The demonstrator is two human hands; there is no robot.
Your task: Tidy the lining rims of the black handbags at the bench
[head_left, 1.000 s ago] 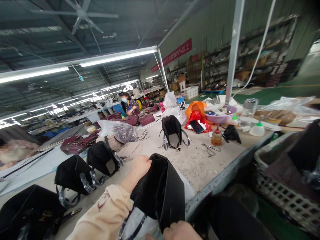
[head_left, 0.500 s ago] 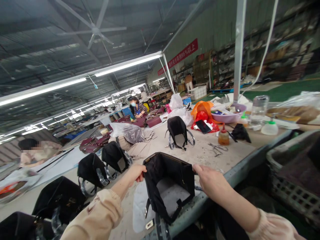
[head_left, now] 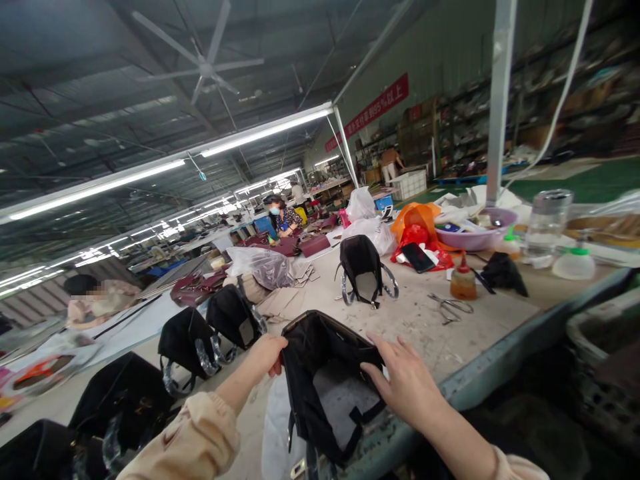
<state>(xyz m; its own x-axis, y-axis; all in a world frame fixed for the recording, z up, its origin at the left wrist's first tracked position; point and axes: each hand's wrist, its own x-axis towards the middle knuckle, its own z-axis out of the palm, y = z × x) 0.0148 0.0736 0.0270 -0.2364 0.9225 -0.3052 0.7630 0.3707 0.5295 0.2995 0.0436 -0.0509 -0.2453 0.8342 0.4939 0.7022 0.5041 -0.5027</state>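
A black bag (head_left: 320, 400) with its mouth open toward me sits at the front edge of the worktable, its grey lining showing inside. The fingers of my left hand (head_left: 267, 353) pinch the bag's upper left corner. At the upper right corner, my right hand (head_left: 407, 380) has thumb and fingers spread around the rim, touching it or very near it. Another black bag (head_left: 361, 263) with wrapped handles stands upright farther back. Several more black bags (head_left: 187, 343) line the left side.
Scissors (head_left: 450, 307), an amber glue bottle (head_left: 463, 279), a phone (head_left: 417, 257) and a purple basin (head_left: 475, 235) lie to the right. A metal post (head_left: 500, 100) rises behind them. Two people sit farther back, at left and centre. A crate (head_left: 607, 373) stands right of the table.
My right hand has loosened from a closed grip on the rim, and its fingers have spread. The bag has tilted slightly and shifted a little left. The camera view has turned slightly left.
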